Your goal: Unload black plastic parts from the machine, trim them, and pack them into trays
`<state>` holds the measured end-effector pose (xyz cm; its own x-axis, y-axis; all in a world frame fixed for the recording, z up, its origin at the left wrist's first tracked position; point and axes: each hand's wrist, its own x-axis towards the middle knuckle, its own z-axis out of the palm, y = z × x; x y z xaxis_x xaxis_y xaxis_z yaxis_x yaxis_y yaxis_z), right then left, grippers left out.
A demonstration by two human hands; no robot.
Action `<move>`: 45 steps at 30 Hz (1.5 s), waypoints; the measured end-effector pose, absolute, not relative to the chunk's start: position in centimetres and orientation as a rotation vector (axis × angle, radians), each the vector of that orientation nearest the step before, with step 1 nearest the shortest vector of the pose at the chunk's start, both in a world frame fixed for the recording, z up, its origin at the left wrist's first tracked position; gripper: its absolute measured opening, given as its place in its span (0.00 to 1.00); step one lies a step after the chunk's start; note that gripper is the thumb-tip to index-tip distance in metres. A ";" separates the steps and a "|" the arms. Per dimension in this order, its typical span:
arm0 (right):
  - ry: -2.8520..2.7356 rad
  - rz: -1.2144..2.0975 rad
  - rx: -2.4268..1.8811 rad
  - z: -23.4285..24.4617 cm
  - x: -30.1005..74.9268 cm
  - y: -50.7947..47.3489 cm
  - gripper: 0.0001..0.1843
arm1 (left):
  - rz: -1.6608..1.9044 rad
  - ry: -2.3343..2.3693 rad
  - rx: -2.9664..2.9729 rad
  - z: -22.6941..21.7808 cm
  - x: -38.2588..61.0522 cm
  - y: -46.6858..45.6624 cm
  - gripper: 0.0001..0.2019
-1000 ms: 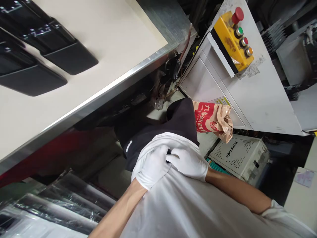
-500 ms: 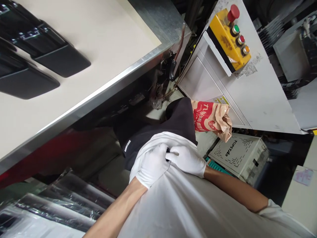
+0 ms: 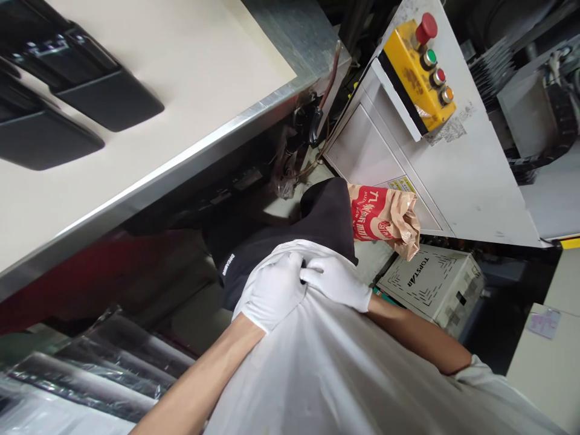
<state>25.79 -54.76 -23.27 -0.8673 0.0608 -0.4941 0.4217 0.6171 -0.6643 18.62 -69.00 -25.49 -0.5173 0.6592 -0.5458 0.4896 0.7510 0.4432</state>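
Crumpled paper bag (image 3: 384,220) beyond, gloved left hand (image 3: 272,292) and right hand (image 3: 335,282) pinch white cloth (image 3: 290,368).

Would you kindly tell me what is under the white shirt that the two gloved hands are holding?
Past the hem of the white shirt, black clothing shows; whatever lies directly beneath the shirt is covered.

The person wore white fabric gloves (image 3: 274,293) on both hands and a loose white T-shirt (image 3: 317,368), its short sleeve (image 3: 475,374) leaving the forearm bare. Below the hem showed a black garment (image 3: 328,220) with small white lettering (image 3: 228,264) on one side.
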 end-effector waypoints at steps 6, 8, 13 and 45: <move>2.475 -0.815 0.202 -20.0 23.5 -54.1 0.16 | 0.585 2.367 0.792 -25.5 16.8 -68.5 0.03; 2.438 -0.877 0.167 -19.3 23.3 -53.2 0.17 | 0.839 2.348 0.573 -26.1 16.6 -68.8 0.08; 2.132 -1.517 0.337 -17.8 24.2 -50.4 0.25 | 1.341 2.261 0.210 -25.2 15.9 -70.2 0.14; 2.685 -0.472 0.255 -13.0 21.6 -58.7 0.10 | 1.622 2.274 0.617 -20.6 17.6 -71.8 0.12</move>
<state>21.62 -58.74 -12.98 -0.9032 0.1074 -0.4156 0.2426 0.9264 -0.2879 17.56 -71.81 -20.57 -0.8698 0.4931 0.0194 0.1789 0.2784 0.9437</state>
